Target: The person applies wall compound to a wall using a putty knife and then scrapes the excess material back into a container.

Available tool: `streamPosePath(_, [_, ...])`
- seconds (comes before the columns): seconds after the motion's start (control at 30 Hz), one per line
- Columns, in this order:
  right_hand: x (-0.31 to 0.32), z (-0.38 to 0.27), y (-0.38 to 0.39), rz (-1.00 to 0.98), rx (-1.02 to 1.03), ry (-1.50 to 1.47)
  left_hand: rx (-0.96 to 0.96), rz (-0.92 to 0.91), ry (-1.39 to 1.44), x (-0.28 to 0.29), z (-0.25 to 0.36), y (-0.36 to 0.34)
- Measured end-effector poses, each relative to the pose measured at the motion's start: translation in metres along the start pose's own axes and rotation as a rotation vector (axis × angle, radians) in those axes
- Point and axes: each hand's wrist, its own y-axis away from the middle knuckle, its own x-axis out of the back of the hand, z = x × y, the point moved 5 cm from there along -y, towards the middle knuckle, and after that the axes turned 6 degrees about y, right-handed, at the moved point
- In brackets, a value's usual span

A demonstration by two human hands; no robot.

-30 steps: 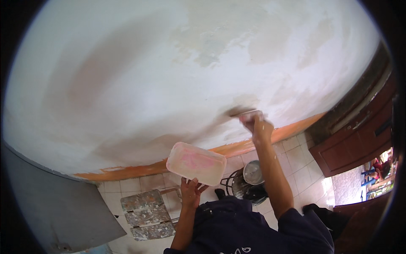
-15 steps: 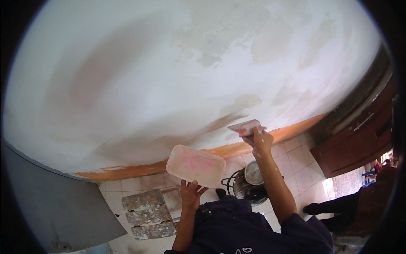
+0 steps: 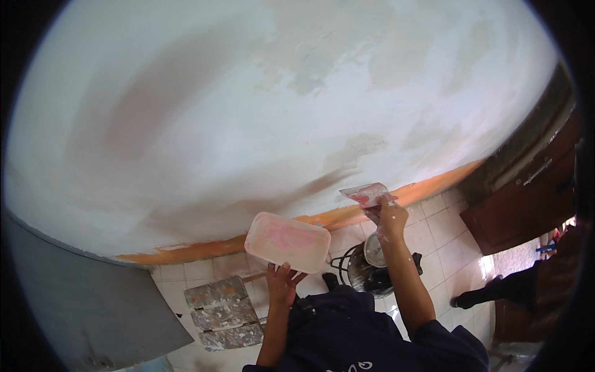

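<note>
Evidently, the right hand was closed around the near end of a scraper; its pink-smeared blade stood before the lower edge of the wall, though whether it touched could not be told. The left hand gripped a tray by its near edge, fingers spread. Pink and off-white paste coated the tray's inside, and its far edge overlapped the wall's orange band in view. On the floor, near the wall's lower edge, stood a spattered bucket. Left of it was a slatted stool, near the corner of a grey panel. Toward the floor's right edge, another person's leg showed near a brown door.
</note>
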Motion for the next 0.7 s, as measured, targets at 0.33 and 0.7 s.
streamPosePath(0.33, [-0.102, -0.179, 0.004, -0.118, 0.328, -0.071, 0.034, -0.009, -0.002, -0.002, -0.002, -0.001])
streamPosePath(0.7, [0.001, -0.08, 0.098, -0.407, 0.189, 0.364, 0.002, -0.231, 0.037, -0.017, -0.011, -0.004])
